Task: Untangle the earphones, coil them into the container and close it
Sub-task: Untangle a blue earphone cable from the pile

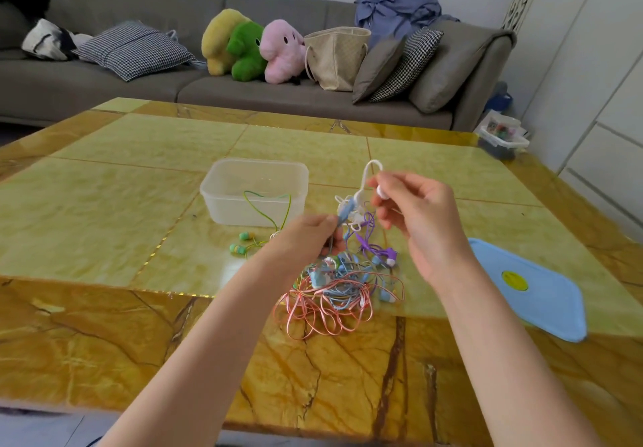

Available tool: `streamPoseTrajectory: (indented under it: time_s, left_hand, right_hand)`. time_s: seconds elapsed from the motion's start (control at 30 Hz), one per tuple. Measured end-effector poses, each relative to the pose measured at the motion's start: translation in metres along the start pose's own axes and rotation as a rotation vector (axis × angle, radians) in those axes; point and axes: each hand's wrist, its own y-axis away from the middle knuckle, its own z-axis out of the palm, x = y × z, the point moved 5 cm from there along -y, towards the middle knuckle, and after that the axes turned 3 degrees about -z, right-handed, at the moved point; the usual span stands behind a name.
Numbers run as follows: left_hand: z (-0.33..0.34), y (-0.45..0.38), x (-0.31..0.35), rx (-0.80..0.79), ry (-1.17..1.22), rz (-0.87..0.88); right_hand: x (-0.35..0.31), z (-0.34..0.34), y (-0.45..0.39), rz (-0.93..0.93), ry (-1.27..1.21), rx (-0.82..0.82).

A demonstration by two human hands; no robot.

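A tangle of earphones [342, 291] in pink, blue, purple and white lies on the table in front of me. My left hand [306, 238] pinches a blue-grey cable at the top of the tangle. My right hand [417, 217] pinches a white earphone [381, 191], whose white cable loops up above my fingers and runs down into the knot. A clear plastic container [255, 191] stands open behind the tangle. A green earphone cable [268, 203] hangs over its front wall, its green buds [241, 243] lying on the table. The blue lid [532, 286] lies flat at the right.
The table [121, 175] is a glossy yellow-brown marble top. Behind it runs a grey sofa [243, 91] with cushions, plush toys and a bag. A small box of items [502, 135] sits on the floor beyond the table's far right corner.
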Motion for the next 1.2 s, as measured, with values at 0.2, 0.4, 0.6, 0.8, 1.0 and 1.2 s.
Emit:
streamPoseTrajectory:
  time_s: [0.2, 0.4, 0.6, 0.8, 1.0, 1.2]
  left_hand:
    - [0.014, 0.007, 0.001, -0.156, -0.236, -0.024]
    - [0.015, 0.004, 0.002, -0.218, 0.113, -0.086]
    - [0.009, 0.004, 0.005, -0.244, 0.311, -0.188]
    - [0.01, 0.007, 0.009, -0.281, 0.375, -0.211]
    - [0.008, 0.003, 0.009, -0.223, 0.445, -0.188]
    - [-0.002, 0.004, 0.014, -0.222, 0.352, -0.033]
  right_hand:
    - [-0.004, 0.0, -0.004, -0.083, 0.334, 0.009]
    - [0.004, 0.01, -0.002, -0.08, 0.595, -0.117]
    - [0.004, 0.012, 0.004, 0.023, 0.416, -0.175]
    - [0.007, 0.012, 0.005, 0.051, 0.373, -0.191]
    - [0.009, 0.011, 0.005, 0.086, 0.378, -0.231]
    - [0.016, 0.005, 0.006, 0.218, 0.289, -0.311]
